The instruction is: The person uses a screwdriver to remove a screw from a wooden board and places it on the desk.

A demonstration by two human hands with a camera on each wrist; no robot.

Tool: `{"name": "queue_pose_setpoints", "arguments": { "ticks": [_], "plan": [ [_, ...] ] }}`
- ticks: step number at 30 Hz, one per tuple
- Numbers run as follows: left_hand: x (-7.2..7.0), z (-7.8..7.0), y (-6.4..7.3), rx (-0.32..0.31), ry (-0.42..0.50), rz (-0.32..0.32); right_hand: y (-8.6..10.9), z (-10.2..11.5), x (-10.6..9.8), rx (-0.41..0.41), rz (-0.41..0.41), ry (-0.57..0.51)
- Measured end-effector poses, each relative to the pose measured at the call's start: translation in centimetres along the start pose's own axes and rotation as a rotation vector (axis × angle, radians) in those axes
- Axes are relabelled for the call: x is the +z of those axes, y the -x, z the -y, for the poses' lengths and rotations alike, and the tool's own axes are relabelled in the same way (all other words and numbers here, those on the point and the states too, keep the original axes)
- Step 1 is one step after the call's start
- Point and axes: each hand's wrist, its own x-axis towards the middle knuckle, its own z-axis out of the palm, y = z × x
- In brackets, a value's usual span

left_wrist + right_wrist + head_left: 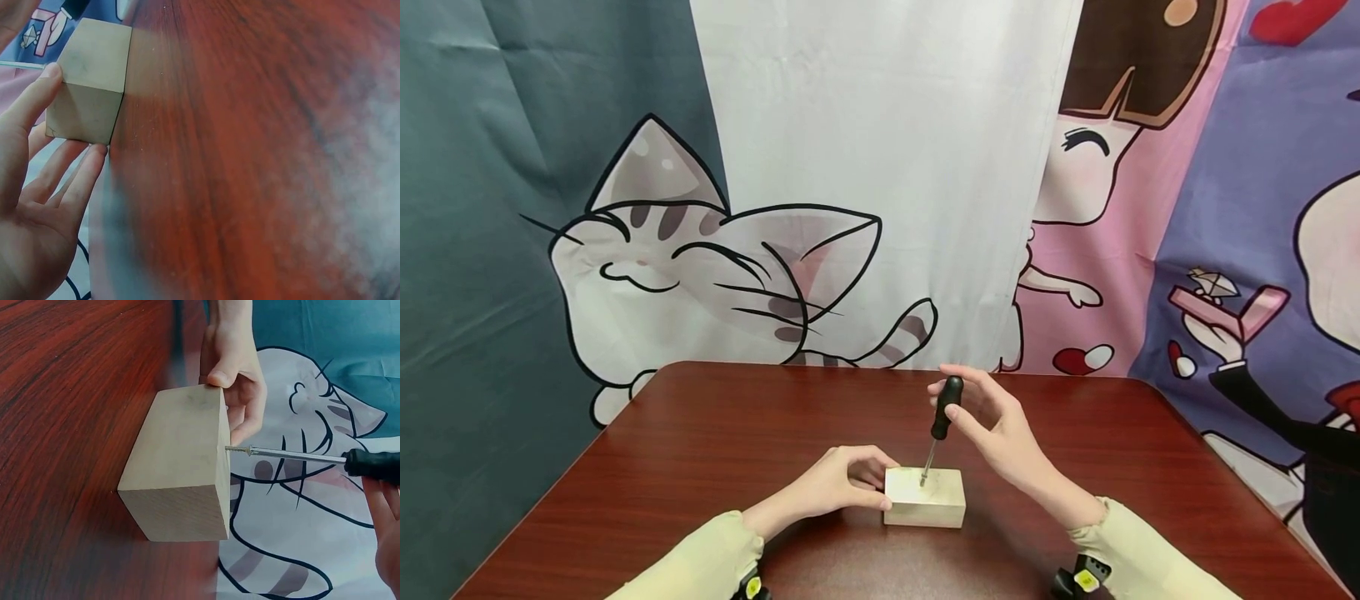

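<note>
A pale wooden block (pixel 925 498) lies on the table, its left end held between the thumb and fingers of my left hand (pixel 842 485). In the left wrist view that hand's thumb and fingertips touch the end of the block (pixel 94 56). A screw (pixel 236 449) stands in the block's top face. On its head sits the tip of a screwdriver with a black handle (pixel 950 407), leaning slightly right in the head view. My right hand (pixel 1000 425) holds the handle between thumb and fingers. Part of that hand is cut off at the right wrist view's edge.
The dark red wooden table (pixel 737 417) spreads around the block. Behind it hangs a printed cloth (pixel 880 125) with a cartoon cat and cartoon people. A black wrist device (pixel 1084 575) sits at the right sleeve, and another (pixel 751 585) at the left.
</note>
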Motion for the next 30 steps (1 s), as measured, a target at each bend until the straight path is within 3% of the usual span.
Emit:
{"name": "queue_pose_setpoints", "arguments": {
  "ticks": [5,14,30],
  "plan": [
    [-0.12,-0.01,0.03,-0.002,-0.005,-0.003,-0.23,-0.43,0.2,-0.065,0.009,-0.072],
    [-0.12,0.09,-0.05,0.005,-0.007,0.001,-0.21,-0.27,0.63,0.065,-0.134,0.027],
    [-0.02,0.08,-0.08,0.011,-0.01,-0.001,-0.32,0.05,0.0,0.089,-0.094,0.019]
  ]
}}
